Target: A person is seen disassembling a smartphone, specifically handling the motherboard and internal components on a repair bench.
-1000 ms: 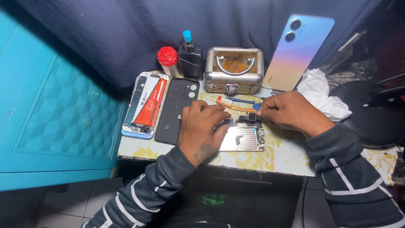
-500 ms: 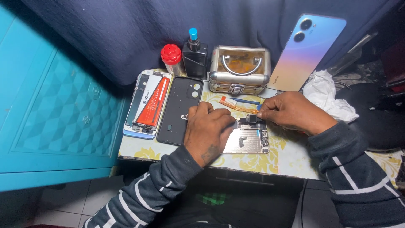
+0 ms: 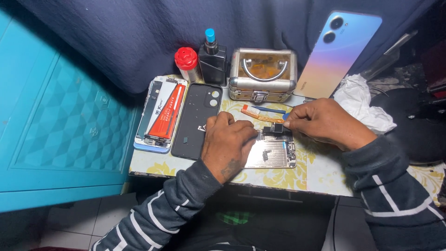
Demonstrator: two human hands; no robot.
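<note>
Far left on the tabletop [image 3: 153,165]: opened phone with red battery [image 3: 160,114], black back cover [image 3: 195,121] beside it. Centre: left hand [image 3: 230,144] flat, fingers pressing the disassembled phone frame [image 3: 274,151]. Right: right hand [image 3: 323,123] pinching closed at the frame's top edge; pinched item too small to identify.

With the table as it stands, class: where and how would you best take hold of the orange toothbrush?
Probably by the bristle head of the orange toothbrush, from the left. It lies flat, head toward the black phone cover; its other end runs under the right hand.
</note>
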